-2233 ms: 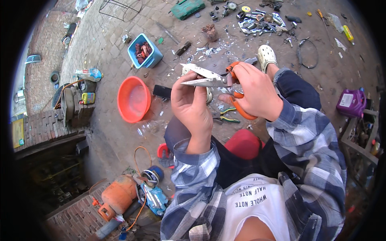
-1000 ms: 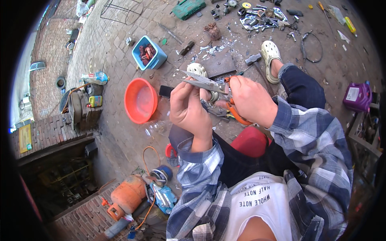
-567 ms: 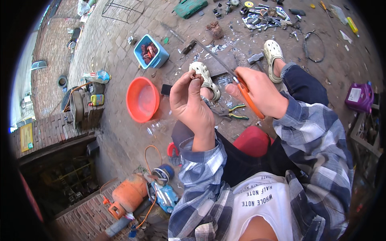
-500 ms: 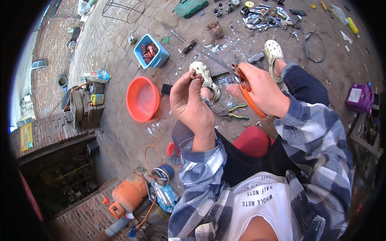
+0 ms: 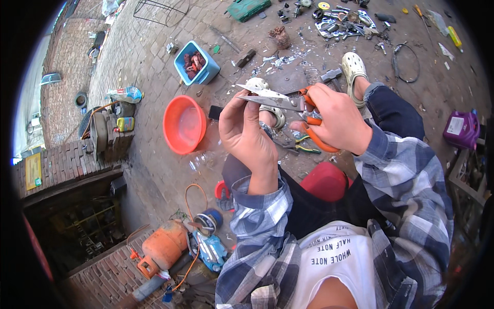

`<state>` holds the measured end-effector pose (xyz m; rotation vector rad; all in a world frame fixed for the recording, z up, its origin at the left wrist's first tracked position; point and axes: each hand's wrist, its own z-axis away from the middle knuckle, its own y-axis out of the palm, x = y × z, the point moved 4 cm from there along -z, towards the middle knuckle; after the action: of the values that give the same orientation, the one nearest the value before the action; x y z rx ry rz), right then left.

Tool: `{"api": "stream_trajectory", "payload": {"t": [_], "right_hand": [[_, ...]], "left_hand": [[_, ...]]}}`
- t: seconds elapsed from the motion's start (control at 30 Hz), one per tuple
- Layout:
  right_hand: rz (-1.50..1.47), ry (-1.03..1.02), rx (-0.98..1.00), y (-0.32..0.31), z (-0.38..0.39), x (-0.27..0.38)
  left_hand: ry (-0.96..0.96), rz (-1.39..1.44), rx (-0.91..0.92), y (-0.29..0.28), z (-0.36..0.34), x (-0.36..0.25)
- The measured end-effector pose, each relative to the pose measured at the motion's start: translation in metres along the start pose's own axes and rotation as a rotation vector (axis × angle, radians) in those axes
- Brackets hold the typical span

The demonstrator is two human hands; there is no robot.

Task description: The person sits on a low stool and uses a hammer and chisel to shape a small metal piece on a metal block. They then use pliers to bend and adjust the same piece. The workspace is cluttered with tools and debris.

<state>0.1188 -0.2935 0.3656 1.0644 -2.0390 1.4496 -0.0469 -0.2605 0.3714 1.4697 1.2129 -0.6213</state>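
Observation:
My right hand point(image 5: 340, 117) grips a pair of scissors point(image 5: 283, 104) with orange handles, its fingers wrapped round the loops. The two metal blades stand apart and point left, their tips at the fingertips of my left hand point(image 5: 246, 131). Between thumb and fingers that hand pinches a small reddish-brown piece point(image 5: 251, 95), mostly hidden behind the blades, so its kind cannot be made out. Whether the blades touch the piece I cannot tell. Below the scissors, pliers point(image 5: 307, 150) with green-and-yellow grips lie on the ground.
An orange-red basin point(image 5: 181, 126) stands left of my hands, with a blue bin point(image 5: 207, 72) of reddish-brown scraps beyond it. A hammer point(image 5: 330, 75) lies by my right shoe. Several metal parts point(image 5: 350, 23) are heaped farther off. An orange gas cylinder point(image 5: 165, 242) lies lower left.
The scissors have swung from pointing up and left to lying across the left fingertips, with their blades now apart. The left hand keeps its pinch and has hardly moved.

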Motion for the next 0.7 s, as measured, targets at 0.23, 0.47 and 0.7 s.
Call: {"api": "stream_trajectory", "payload": {"t": [0.23,0.47,0.7], "right_hand": [[0.102,-0.025,-0.034,0.0037,0.0009,0.0043],[0.060,0.016,0.082,0.0076,0.0022,0.0055],[-0.162,0.149,0.106,0.0035,0.0012,0.0002]], "left_hand": [[-0.061,0.120,0.003,0.0002,0.0005,-0.0007],[-0.066,0.115,-0.007,0.0005,0.0018,0.0009],[-0.142,0.157,0.045,0.0007,-0.0008,0.0028]]}}
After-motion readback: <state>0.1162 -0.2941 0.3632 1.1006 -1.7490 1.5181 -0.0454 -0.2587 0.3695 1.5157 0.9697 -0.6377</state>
